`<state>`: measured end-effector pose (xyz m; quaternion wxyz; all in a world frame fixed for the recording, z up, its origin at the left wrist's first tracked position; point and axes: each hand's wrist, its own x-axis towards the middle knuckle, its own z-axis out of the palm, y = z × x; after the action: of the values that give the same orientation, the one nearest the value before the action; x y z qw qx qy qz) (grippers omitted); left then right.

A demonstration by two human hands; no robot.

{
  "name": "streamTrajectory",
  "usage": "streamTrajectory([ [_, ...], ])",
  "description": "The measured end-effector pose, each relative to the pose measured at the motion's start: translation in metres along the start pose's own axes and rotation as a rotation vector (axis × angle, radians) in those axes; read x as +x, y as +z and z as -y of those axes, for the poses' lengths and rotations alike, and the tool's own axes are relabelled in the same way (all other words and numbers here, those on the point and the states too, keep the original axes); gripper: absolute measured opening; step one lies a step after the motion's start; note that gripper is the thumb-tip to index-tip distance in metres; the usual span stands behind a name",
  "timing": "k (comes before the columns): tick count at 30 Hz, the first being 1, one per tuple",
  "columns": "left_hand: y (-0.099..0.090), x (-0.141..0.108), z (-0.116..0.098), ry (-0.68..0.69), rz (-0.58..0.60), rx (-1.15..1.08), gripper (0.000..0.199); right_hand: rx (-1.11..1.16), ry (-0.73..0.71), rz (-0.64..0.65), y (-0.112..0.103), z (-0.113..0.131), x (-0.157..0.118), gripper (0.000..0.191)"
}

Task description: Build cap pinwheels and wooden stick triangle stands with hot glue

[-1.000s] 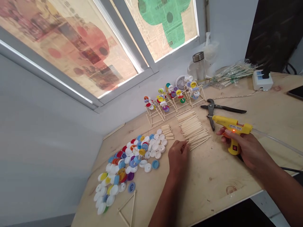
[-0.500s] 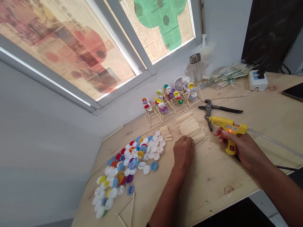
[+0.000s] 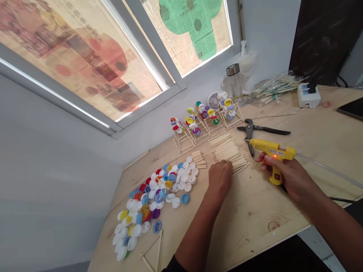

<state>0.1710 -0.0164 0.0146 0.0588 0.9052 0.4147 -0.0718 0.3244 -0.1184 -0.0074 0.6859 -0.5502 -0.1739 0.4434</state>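
Observation:
My right hand [image 3: 279,168] is wrapped round the handle of a yellow glue gun [image 3: 268,146], whose nozzle points left above the black pliers [image 3: 249,132]. A clear glue stick trails from the gun's back. My left hand [image 3: 220,174] rests at the near left edge of a row of thin wooden sticks [image 3: 227,147], its fingers curled down; what they pinch, if anything, is hidden. Left of it lies a short bundle of sticks [image 3: 199,159] beside a spread of coloured bottle caps [image 3: 159,189].
Stick frames with caps [image 3: 195,122] stand by the wall, near a small fan [image 3: 213,100] and a glass bottle [image 3: 234,81]. A bag of sticks [image 3: 275,90], power strip [image 3: 308,95] and phone [image 3: 351,110] lie right. A stick triangle [image 3: 159,251] is at the near edge.
My left hand has shifted slightly up and right over the sticks, its fingers more curled. My right hand holds the glue gun almost as before.

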Motion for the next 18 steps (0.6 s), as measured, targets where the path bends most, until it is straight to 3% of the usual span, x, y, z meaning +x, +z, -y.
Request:
streamTrajectory([
  [18,-0.0081,0.0092,-0.0032,0.043,0.059,0.058,0.023,0.028,0.006,-0.006,0.0022,0.0025,-0.0010,0.038],
])
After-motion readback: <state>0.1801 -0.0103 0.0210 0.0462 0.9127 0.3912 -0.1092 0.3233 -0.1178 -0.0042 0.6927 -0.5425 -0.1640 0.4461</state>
